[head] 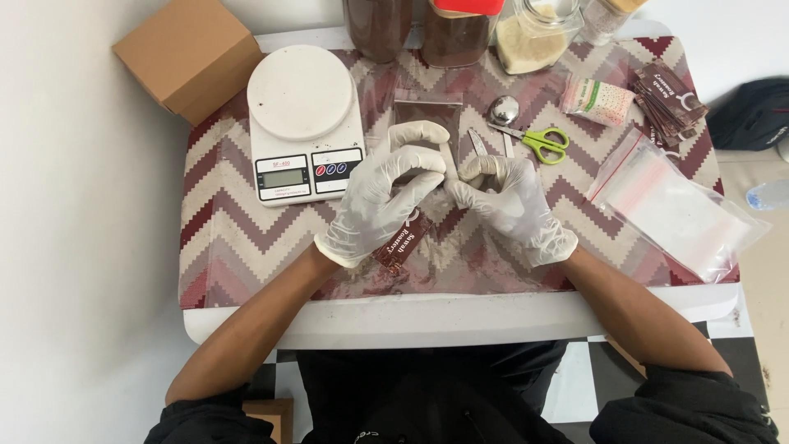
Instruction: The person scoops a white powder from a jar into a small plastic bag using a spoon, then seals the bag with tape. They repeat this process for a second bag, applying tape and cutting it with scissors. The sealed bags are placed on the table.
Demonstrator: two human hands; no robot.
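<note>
White latex on both hands – your left hand (380,201) pinches a small dark-brown sachet (402,242), fingers curled tight round it; your right hand (505,197) grips its top edge w/ narrow fingers. Sachet sits mid-table, near you. Scale (304,119) far left, green scissors (538,141) far right – clear bags (682,205) right.

My left hand (382,197) and right hand (509,201) sit close together just below the green-handled scissors (538,141). Left of the scissors, the white round-topped kitchen scale (304,119) blocks the way. Right of them lies a pile of clear plastic bags (674,205). Above them stands a row of glass jars (460,29). Below my hands, the zigzag red-and-cream cloth (246,238) gives open room.
</note>
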